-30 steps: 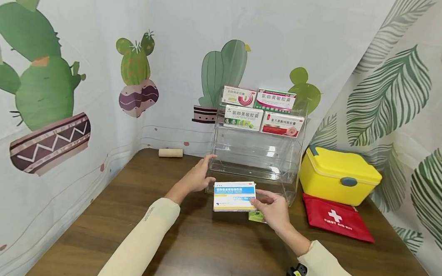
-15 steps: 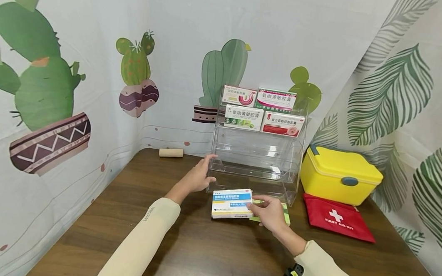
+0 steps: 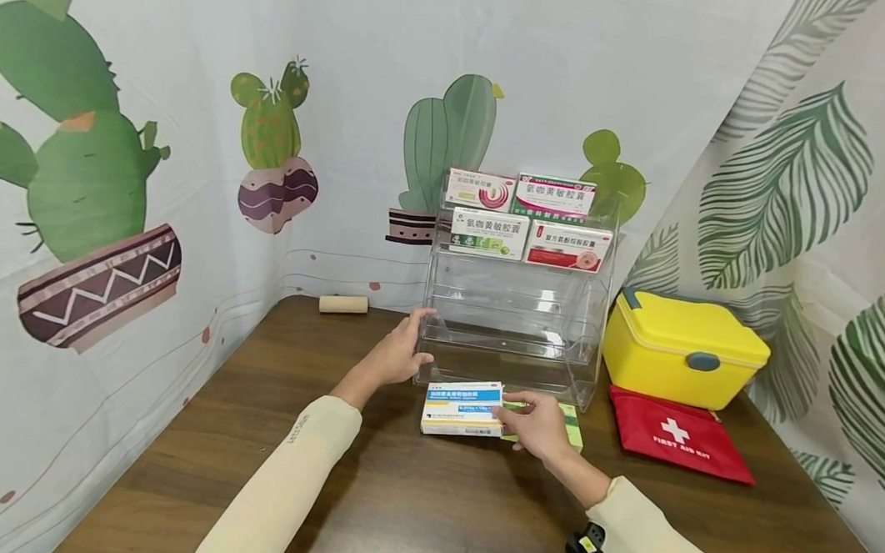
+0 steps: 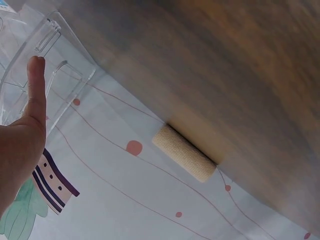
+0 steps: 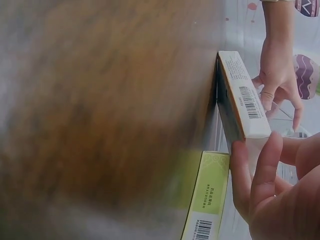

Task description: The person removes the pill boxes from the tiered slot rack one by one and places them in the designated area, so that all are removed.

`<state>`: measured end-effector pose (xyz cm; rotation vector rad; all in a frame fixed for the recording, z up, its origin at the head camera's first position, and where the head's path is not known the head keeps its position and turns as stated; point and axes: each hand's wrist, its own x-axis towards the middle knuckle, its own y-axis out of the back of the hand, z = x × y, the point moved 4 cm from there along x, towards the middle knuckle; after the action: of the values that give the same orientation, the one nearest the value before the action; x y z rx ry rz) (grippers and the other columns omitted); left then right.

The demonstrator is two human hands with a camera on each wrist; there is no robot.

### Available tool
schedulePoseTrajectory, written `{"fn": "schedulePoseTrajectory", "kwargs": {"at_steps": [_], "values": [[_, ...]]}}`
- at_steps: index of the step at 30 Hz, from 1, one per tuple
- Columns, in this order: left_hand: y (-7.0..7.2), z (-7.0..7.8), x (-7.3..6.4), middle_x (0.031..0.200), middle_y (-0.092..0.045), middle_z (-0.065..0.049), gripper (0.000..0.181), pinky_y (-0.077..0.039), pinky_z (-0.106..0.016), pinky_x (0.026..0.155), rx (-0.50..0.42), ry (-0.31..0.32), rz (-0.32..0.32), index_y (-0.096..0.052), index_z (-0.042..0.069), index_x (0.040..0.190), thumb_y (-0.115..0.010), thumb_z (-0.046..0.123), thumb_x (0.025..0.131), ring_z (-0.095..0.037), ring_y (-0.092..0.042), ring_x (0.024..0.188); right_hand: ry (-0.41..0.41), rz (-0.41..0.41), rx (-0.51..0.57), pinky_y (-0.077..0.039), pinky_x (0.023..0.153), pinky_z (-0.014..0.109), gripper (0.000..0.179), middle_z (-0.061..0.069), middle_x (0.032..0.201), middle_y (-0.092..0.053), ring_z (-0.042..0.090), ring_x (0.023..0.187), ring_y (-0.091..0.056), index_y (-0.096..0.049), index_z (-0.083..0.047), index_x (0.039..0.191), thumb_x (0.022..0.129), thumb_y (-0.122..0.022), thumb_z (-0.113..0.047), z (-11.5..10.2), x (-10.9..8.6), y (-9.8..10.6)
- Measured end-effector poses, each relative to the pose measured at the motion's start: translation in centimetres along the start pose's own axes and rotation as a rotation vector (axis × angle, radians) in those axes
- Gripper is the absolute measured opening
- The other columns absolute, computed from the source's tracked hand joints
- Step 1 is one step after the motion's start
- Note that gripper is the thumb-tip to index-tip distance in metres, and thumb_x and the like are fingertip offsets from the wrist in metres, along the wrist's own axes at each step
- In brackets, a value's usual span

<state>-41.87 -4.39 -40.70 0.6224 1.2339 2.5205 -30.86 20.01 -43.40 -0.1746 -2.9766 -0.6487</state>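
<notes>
My right hand (image 3: 541, 429) pinches the right end of a blue-and-white medicine box (image 3: 462, 409) between thumb and fingers. In the right wrist view, that box's barcoded white edge (image 5: 246, 97) shows and its near end is between the fingertips. A light green medicine box (image 3: 571, 427) lies partly hidden behind the right hand, at the foot of the clear acrylic display rack (image 3: 510, 334). My left hand (image 3: 397, 349) rests on the rack's left side with fingers extended. One straight finger (image 4: 37, 82) shows against the clear plastic in the left wrist view.
Several medicine boxes stand on the rack's upper tiers, including a red-and-white one (image 3: 568, 247). To the right are a yellow case (image 3: 682, 347) and a red first aid pouch (image 3: 678, 435). A tan roll (image 3: 343, 305) lies at the table's back edge by the curtain.
My right hand has lowered the blue-and-white box toward the table in front of the rack and tilted it back. More of the green box now shows. The left hand has stayed at the rack.
</notes>
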Motion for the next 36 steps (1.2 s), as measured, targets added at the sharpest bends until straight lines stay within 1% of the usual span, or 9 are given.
{"fn": "schedulePoseTrajectory", "kwargs": {"at_steps": [6, 12, 14, 18, 21, 26, 31, 33, 36], "values": [[-0.02, 0.02, 0.08, 0.142, -0.042, -0.023, 0.082, -0.051, -0.046, 0.087, 0.013, 0.004, -0.002, -0.013, 0.026, 0.154, -0.069, 0.020, 0.095, -0.030, -0.062, 0.100, 0.009, 0.005, -0.005, -0.050, 0.041, 0.035, 0.027, 0.013, 0.083, -0.074, 0.024, 0.062, -0.071, -0.074, 0.001, 0.108, 0.085, -0.078, -0.011, -0.10, 0.09, -0.06], [-0.06, -0.15, 0.05, 0.141, -0.042, -0.023, 0.082, -0.050, -0.039, 0.073, 0.010, 0.005, -0.007, -0.013, 0.024, 0.155, -0.069, 0.020, 0.095, -0.024, -0.060, 0.081, -0.013, 0.008, 0.010, -0.051, 0.042, 0.034, 0.028, 0.012, 0.090, -0.074, 0.023, 0.063, -0.071, -0.074, 0.001, 0.108, 0.086, -0.079, -0.015, -0.13, -0.02, -0.21], [-0.03, -0.12, -0.01, 0.140, -0.043, -0.023, 0.082, -0.049, -0.038, 0.071, 0.006, 0.006, -0.011, -0.013, 0.024, 0.155, -0.068, 0.019, 0.095, -0.023, -0.059, 0.078, -0.025, 0.005, 0.006, -0.052, 0.043, 0.033, 0.029, 0.012, 0.093, -0.074, 0.023, 0.064, -0.071, -0.074, 0.000, 0.108, 0.085, -0.079, -0.016, -0.17, -0.12, -0.22], [0.05, 0.03, -0.07, 0.141, -0.042, -0.023, 0.081, -0.049, -0.038, 0.073, 0.008, 0.006, -0.016, -0.012, 0.024, 0.156, -0.067, 0.020, 0.096, -0.022, -0.059, 0.080, -0.026, -0.009, -0.014, -0.052, 0.044, 0.034, 0.034, 0.014, 0.096, -0.074, 0.022, 0.066, -0.071, -0.073, 0.001, 0.108, 0.082, -0.082, -0.019, -0.31, -0.30, -0.17], [0.02, 0.08, -0.08, 0.143, -0.041, -0.024, 0.081, -0.050, -0.040, 0.074, 0.004, 0.006, -0.018, -0.012, 0.023, 0.156, -0.067, 0.020, 0.096, -0.023, -0.060, 0.082, -0.021, -0.027, -0.044, -0.053, 0.045, 0.036, 0.038, 0.014, 0.100, -0.074, 0.022, 0.065, -0.070, -0.073, 0.000, 0.108, 0.077, -0.086, -0.019, -0.26, -0.36, -0.10], [-0.10, -0.01, -0.07, 0.140, -0.043, -0.024, 0.081, -0.050, -0.040, 0.075, 0.011, -0.002, -0.012, -0.013, 0.021, 0.156, -0.068, 0.021, 0.096, -0.023, -0.060, 0.082, 0.000, -0.081, -0.102, -0.053, 0.047, 0.037, 0.038, 0.010, 0.101, -0.073, 0.024, 0.060, -0.066, -0.074, -0.004, 0.105, 0.071, -0.089, -0.011, -0.07, -0.41, -0.22], [-0.09, 0.00, -0.14, 0.139, -0.043, -0.027, 0.082, -0.049, -0.038, 0.069, 0.001, -0.012, -0.001, -0.012, 0.021, 0.156, -0.068, 0.018, 0.095, -0.022, -0.058, 0.070, 0.043, -0.105, -0.136, -0.052, 0.045, 0.035, 0.037, 0.010, 0.096, -0.072, 0.023, 0.056, -0.064, -0.072, -0.002, 0.105, 0.072, -0.086, -0.003, -0.16, -0.39, -0.36], [-0.03, 0.06, -0.17, 0.140, -0.043, -0.028, 0.083, -0.049, -0.039, 0.069, -0.008, -0.015, 0.003, -0.012, 0.022, 0.155, -0.069, 0.016, 0.095, -0.021, -0.057, 0.067, 0.055, -0.102, -0.147, -0.052, 0.045, 0.035, 0.037, 0.011, 0.095, -0.072, 0.023, 0.054, -0.064, -0.072, -0.001, 0.107, 0.072, -0.086, -0.003, -0.23, -0.38, -0.38], [-0.03, 0.11, -0.17, 0.140, -0.043, -0.027, 0.083, -0.049, -0.038, 0.070, -0.006, -0.016, 0.002, -0.012, 0.023, 0.155, -0.069, 0.015, 0.095, -0.020, -0.057, 0.068, 0.064, -0.104, -0.154, -0.052, 0.044, 0.036, 0.038, 0.013, 0.097, -0.072, 0.022, 0.050, -0.063, -0.072, -0.001, 0.110, 0.074, -0.085, -0.002, -0.30, -0.47, -0.40]]}}
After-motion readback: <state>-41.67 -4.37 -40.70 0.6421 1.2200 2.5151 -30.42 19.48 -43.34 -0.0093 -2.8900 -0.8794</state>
